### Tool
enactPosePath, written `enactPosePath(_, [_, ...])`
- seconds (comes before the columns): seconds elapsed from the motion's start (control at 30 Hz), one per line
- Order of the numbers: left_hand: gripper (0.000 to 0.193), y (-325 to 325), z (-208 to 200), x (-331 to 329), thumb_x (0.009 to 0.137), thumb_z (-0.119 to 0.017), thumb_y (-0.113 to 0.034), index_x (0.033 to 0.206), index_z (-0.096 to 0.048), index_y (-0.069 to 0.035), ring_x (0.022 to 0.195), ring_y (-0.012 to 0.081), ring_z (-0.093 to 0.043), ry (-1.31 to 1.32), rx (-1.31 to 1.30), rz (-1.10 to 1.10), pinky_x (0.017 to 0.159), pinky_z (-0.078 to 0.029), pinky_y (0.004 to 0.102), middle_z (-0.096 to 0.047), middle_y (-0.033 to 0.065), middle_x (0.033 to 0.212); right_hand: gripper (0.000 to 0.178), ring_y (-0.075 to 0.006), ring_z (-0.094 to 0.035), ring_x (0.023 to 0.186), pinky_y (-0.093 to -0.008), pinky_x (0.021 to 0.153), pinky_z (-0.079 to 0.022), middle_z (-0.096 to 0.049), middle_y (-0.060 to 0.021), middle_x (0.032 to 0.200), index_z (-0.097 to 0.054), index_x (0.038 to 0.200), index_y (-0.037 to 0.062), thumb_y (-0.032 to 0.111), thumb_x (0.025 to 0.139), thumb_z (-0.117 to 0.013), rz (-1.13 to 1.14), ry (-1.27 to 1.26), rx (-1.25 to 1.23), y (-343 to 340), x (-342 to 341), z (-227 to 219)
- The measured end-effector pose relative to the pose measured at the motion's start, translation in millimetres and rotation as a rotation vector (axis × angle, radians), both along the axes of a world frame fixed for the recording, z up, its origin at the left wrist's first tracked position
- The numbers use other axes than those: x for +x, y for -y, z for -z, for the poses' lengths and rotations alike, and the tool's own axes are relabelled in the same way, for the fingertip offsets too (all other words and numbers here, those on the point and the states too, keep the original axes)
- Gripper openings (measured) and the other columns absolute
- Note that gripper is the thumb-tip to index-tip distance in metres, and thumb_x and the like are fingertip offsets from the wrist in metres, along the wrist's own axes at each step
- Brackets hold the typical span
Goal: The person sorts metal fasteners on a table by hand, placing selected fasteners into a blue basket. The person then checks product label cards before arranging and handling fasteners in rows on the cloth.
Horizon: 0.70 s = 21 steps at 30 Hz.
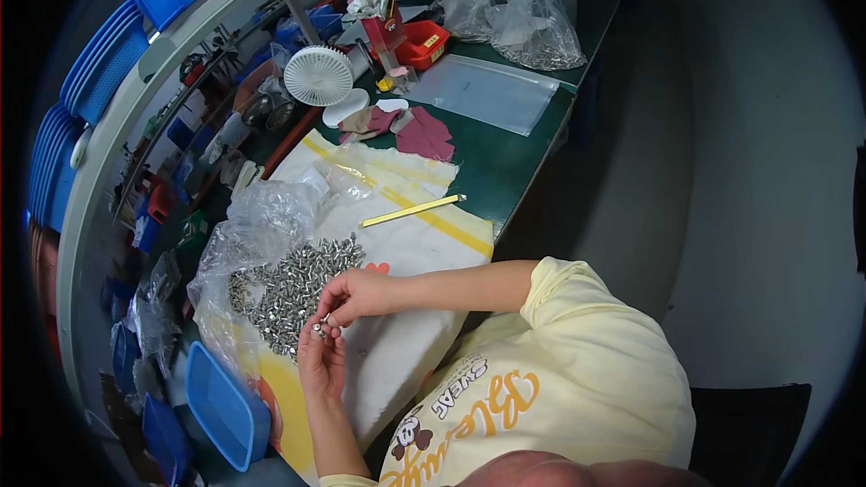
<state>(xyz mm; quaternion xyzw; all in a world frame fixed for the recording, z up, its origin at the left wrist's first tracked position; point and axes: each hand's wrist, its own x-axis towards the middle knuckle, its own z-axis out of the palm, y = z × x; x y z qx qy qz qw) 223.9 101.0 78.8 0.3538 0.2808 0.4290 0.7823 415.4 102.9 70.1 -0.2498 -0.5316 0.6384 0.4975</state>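
A heap of small, shiny silver metal parts (302,284) lies on a white and yellow cloth (410,302). At the heap's near edge, my left hand (322,365) is turned up, its curled fingers closed on a small metal part (318,328). Just above it, my right hand (361,294) is pinched, its fingertips meeting those of the left at the small parts. Exactly what the right fingertips grip is too small to tell. Crumpled clear plastic (262,216) borders the heap on its far and left sides.
A blue tray (227,406) stands at the lower left. Beyond the cloth are a yellow strip-like tool (412,210), maroon fabric (424,133), a white fan (318,76), a red bin (422,43), a clear flat bag (483,90) and filled plastic bags (532,18). A shelf frame (86,189) rises left.
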Motion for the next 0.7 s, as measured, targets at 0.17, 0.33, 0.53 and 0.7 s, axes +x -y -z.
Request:
enactPosePath(0.17, [0.026, -1, 7, -9, 0.09, -0.058, -0.012, 0.114, -0.052, -0.005, 0.079, 0.0111, -0.059, 0.056, 0.008, 0.048, 0.066, -0.052, 0.0191, -0.06, 0.0042, 0.091, 0.016, -0.0097, -0.062, 0.073, -0.0235, 0.066, -0.052, -0.067, -0.0047, 0.088, -0.064, 0.094, 0.0007, 0.007, 0.08, -0.069, 0.026, 0.104, -0.006, 3, 1, -10])
enactPosePath(0.33, [0.023, -5, 22, -23, 0.09, -0.055, -0.005, 0.113, -0.052, -0.004, 0.079, 0.0099, -0.059, 0.159, 0.053, -0.017, 0.065, -0.054, 0.0161, -0.059, 0.0053, 0.095, 0.013, -0.0096, -0.061, 0.072, -0.0231, 0.063, -0.051, -0.067, -0.0036, 0.085, -0.065, 0.092, 0.0012, 0.007, 0.08, -0.069, -0.036, 0.078, 0.013, 13, -2, -47])
enactPosePath(0.53, [0.032, -13, 30, -24, 0.091, -0.053, -0.003, 0.122, -0.043, -0.004, 0.087, 0.0121, -0.058, 0.15, 0.038, -0.002, 0.071, -0.055, 0.0162, -0.055, 0.0071, 0.103, 0.011, -0.0111, -0.062, 0.073, -0.0238, 0.067, -0.052, -0.066, -0.0057, 0.085, -0.065, 0.091, 0.001, 0.002, 0.08, -0.067, -0.042, -0.064, 0.073, 9, -10, -41])
enactPosePath(0.7, [0.024, -11, 29, -18, 0.091, -0.053, -0.002, 0.115, -0.05, -0.002, 0.08, 0.011, -0.059, 0.173, -0.029, -0.033, 0.069, -0.055, 0.0162, -0.058, 0.0065, 0.097, 0.016, -0.0116, -0.062, 0.076, -0.0254, 0.07, -0.054, -0.066, -0.0065, 0.086, -0.064, 0.093, 0.0003, 0.002, 0.078, -0.068, 0.005, -0.04, 0.001, -18, -6, -5])
